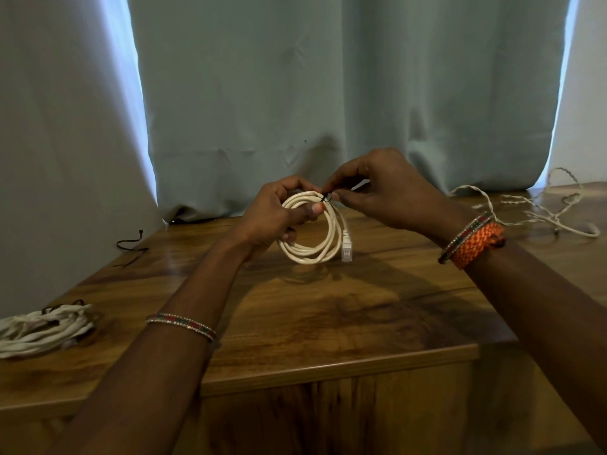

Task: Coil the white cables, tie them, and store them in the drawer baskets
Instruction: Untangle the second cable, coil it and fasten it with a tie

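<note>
Centrally, held above wooden table point(328, 310): coiled white cable point(310, 224), several loops, upright, clear plug point(347, 248) hanging at its right side. Left hand point(276, 215) curled around the coil's left arc, thumb pressed across the strands near the top. Right hand point(384, 188) pinching a thin black tie point(326, 197) at the top of the coil, fingertips touching the strands just beside the left thumb. Whether the tie is fully closed: cannot tell.

Left edge of table: bundle of coiled white cables point(42, 326), lying flat, dark tie partly visible at its top. Well apart from the held coil.

Far left, near the wall: loose dark ties point(131, 244), lying on the tabletop.

Far right of table: loose white cable point(538, 208), uncoiled, tangled in open loops, partly behind the right wrist.

Wrists: beaded bangle point(182, 325) on the left forearm; matching bangle and orange woven band point(478, 244) on the right.

Behind table: pale grey-green curtain point(328, 93), hem touching the back edge.
</note>
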The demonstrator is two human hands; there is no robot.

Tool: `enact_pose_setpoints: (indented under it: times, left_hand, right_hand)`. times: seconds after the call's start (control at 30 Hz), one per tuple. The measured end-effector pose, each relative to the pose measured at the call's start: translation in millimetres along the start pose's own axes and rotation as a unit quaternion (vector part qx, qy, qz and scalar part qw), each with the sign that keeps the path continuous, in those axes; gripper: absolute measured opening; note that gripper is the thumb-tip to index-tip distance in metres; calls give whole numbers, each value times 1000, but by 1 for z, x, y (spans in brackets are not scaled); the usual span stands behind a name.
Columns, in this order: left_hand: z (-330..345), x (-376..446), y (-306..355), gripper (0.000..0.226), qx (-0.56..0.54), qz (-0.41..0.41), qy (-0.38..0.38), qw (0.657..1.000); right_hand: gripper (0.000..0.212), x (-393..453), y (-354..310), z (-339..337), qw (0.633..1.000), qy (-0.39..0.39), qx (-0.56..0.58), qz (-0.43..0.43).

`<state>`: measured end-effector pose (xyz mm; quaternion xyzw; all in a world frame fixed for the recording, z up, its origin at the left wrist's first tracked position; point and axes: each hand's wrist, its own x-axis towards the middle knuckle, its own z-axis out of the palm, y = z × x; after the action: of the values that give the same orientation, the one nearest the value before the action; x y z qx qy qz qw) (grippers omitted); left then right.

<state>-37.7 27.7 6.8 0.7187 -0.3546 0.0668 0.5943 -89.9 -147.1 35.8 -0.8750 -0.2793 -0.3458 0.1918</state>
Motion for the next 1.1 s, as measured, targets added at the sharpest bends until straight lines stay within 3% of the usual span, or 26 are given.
enact_pose_setpoints:
  times: [0.63,1.0,1.1]
  left_hand:
    - [3,0,-1,12,4,-12,-25,1000]
    - [1,-2,1,13,6,-24,-63,998]
    - [-1,-3,2,13,17,-20,-75,997]
  right_hand:
    - [12,-2,2,2,999,-8,15,32]
    - [11,-8,11,2,981,-30,163,100]
    - [11,-8,11,1,990,-22,111,83]
